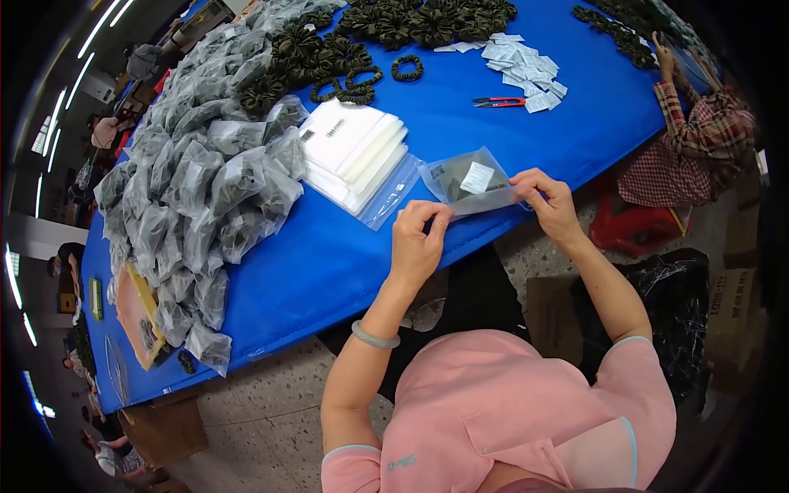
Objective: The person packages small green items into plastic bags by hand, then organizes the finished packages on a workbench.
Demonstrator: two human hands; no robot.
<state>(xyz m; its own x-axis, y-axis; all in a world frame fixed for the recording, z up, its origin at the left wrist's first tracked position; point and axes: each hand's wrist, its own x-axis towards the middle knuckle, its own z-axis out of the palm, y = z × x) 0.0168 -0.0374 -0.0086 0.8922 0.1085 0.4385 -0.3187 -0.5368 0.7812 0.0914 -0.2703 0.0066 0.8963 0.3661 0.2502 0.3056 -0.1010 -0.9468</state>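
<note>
The person wears a pink short-sleeved shirt (526,394) with pale blue sleeve piping (633,338), a flapped chest pocket (526,434), and a smooth pale green bangle (375,336) behind the left hand (417,245).

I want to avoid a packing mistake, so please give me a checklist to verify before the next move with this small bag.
1. The left hand pinches the clear bag at its near edge: ok.
2. The right hand grips the other edge: ok.
3. The dark scrunchie is inside the bag: ok.
4. The white card is inside too: ok.
5. The bag's opening is closed: cannot tell.
6. The stack of empty bags lies close by on the blue table: ok.
</note>
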